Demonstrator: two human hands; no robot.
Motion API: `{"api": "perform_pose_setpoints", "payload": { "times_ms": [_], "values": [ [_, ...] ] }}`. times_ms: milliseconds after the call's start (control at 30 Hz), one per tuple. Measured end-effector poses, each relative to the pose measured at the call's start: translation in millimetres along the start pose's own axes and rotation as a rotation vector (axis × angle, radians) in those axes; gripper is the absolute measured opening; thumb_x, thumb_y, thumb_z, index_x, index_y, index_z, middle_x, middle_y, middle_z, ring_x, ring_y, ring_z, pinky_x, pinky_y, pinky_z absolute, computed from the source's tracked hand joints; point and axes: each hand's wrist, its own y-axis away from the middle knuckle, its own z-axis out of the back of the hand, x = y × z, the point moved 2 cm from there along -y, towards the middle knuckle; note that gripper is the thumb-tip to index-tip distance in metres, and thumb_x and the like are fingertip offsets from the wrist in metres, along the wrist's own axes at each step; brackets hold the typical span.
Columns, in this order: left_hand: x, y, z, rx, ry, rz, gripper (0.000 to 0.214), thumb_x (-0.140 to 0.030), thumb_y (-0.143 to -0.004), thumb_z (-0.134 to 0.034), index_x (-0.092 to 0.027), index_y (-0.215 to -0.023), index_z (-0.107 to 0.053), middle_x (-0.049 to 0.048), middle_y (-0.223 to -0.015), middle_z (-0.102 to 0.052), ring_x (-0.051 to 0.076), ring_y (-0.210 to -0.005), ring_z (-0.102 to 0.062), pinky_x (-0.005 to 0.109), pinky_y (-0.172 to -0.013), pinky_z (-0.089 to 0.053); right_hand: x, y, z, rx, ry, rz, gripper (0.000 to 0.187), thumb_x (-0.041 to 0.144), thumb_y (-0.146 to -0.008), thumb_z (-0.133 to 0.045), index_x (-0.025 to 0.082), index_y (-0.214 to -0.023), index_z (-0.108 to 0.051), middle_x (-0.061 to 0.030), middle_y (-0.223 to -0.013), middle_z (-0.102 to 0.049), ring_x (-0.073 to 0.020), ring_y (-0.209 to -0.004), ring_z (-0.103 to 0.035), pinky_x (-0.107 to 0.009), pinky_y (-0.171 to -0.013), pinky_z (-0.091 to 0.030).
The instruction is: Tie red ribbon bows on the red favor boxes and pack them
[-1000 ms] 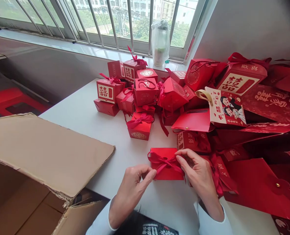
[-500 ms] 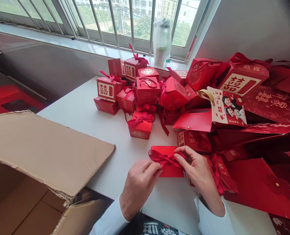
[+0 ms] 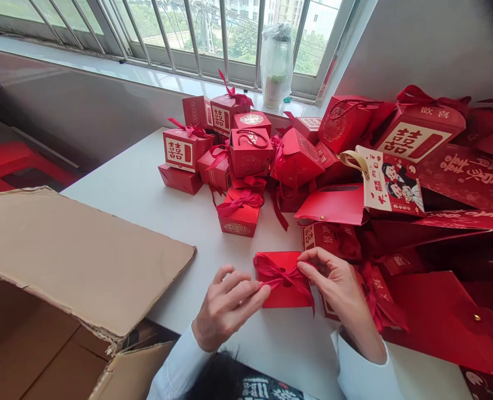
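A flat red gift box (image 3: 285,291) lies on the white table (image 3: 121,222) directly in front of the person, and a red satin ribbon (image 3: 277,276) crosses its face in a loose knot. The left hand (image 3: 229,306) comes in from the lower left, wrist turned so the back of the hand faces up, its thumb and fingertips (image 3: 263,291) closed narrowly on one ribbon end beside the box's left edge. The right hand (image 3: 340,289) reaches in from the lower right, its forefinger and thumb pinching the ribbon at the box's upper right corner, with the other fingers curled behind. White shirt cuffs (image 3: 360,361) show at both wrists. Just right of the box lie red paper bags (image 3: 333,205), and ahead stands a cluster of red boxes (image 3: 250,153) with double-happiness marks. An open cardboard carton (image 3: 79,261) sits at the left, its flap resting over the table edge.
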Motion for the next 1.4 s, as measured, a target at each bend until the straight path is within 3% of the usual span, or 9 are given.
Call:
{"api": "perform_pose_setpoints", "payload": {
  "times_ms": [167,267,500,833,933,1033,1233,1400],
  "values": [
    [0.8,6.8,-4.7,-0.044,0.004,-0.014,0.023,-0.002,-0.087,-0.05,-0.017,-0.095,-0.065,0.0017,-0.077,-0.071,0.014,-0.07,-0.057,0.032,-0.071,-0.04,-4.7,0.5,-1.7,0.047,-0.129,-0.04,0.021,0.039,-0.082,-0.061,0.019,-0.085,-0.062,-0.001,-0.077,-0.061,-0.0144,-0.068,-0.055,-0.022,-0.06,-0.044],
    [1.1,9.1,-7.5,-0.074,0.015,-0.021,0.021,-0.002,-0.087,-0.051,-0.015,-0.094,-0.066,0.003,-0.075,-0.069,0.014,-0.071,-0.056,0.032,-0.071,-0.04,-7.2,1.2,0.4,0.057,-0.09,-0.045,0.023,0.042,-0.083,-0.059,0.019,-0.088,-0.062,-0.0011,-0.078,-0.061,-0.0143,-0.069,-0.054,-0.022,-0.06,-0.043],
    [3.1,11.4,-16.3,0.038,0.06,0.058,0.033,0.001,-0.085,-0.05,-0.017,-0.11,-0.062,0.0061,-0.087,-0.065,0.015,-0.08,-0.056,0.031,-0.071,-0.04,-1.2,0.4,2.1,0.035,0.078,-0.036,0.029,0.047,-0.084,-0.055,0.021,-0.093,-0.064,-0.0008,-0.078,-0.063,-0.0134,-0.06,-0.053,-0.023,-0.054,-0.04],
    [2.1,9.7,-15.7,-0.113,0.131,0.049,0.02,0.001,-0.082,-0.055,-0.017,-0.083,-0.065,0.003,-0.074,-0.065,0.015,-0.074,-0.054,0.032,-0.07,-0.04,-9.8,-2.3,-2.2,0.01,-0.085,-0.021,0.023,0.04,-0.082,-0.059,0.019,-0.091,-0.063,-0.0027,-0.082,-0.063,-0.0155,-0.07,-0.056,-0.024,-0.061,-0.045],
    [2.8,9.9,-15.5,-0.109,0.164,0.041,0.02,0.001,-0.082,-0.055,-0.016,-0.078,-0.063,0.0032,-0.076,-0.066,0.014,-0.074,-0.055,0.031,-0.07,-0.04,-6.0,-2.9,-1.1,-0.009,-0.036,0.002,0.025,0.04,-0.084,-0.057,0.019,-0.094,-0.063,-0.004,-0.085,-0.064,-0.0159,-0.071,-0.056,-0.024,-0.062,-0.045],
    [2.8,9.1,-15.5,-0.061,0.19,0.041,0.02,0.001,-0.082,-0.053,-0.016,-0.081,-0.062,0.0047,-0.08,-0.064,0.014,-0.076,-0.056,0.03,-0.068,-0.041,-0.9,-3.2,1.6,0.003,0.054,-0.001,0.029,0.044,-0.086,-0.054,0.02,-0.1,-0.064,-0.0035,-0.085,-0.064,-0.015,-0.068,-0.055,-0.024,-0.06,-0.043],
    [4.6,10.8,-12.9,-0.022,0.214,0.113,0.028,0.0,-0.084,-0.052,-0.017,-0.104,-0.061,0.0051,-0.086,-0.059,0.013,-0.074,-0.057,0.029,-0.066,-0.043,-6.1,-4.4,5.0,0.074,-0.011,-0.06,0.034,0.048,-0.084,-0.057,0.021,-0.103,-0.062,-0.0024,-0.079,-0.063,-0.0152,-0.067,-0.055,-0.025,-0.06,-0.045],
    [3.7,12.6,-14.8,-0.036,0.214,0.103,0.02,-0.004,-0.085,-0.054,-0.018,-0.096,-0.063,0.0043,-0.083,-0.059,0.012,-0.07,-0.055,0.028,-0.062,-0.041,-9.4,-3.0,5.2,0.134,-0.028,-0.042,0.031,0.038,-0.082,-0.061,0.022,-0.108,-0.06,-0.0035,-0.09,-0.065,-0.017,-0.076,-0.06,-0.027,-0.069,-0.048]
  ]
}}
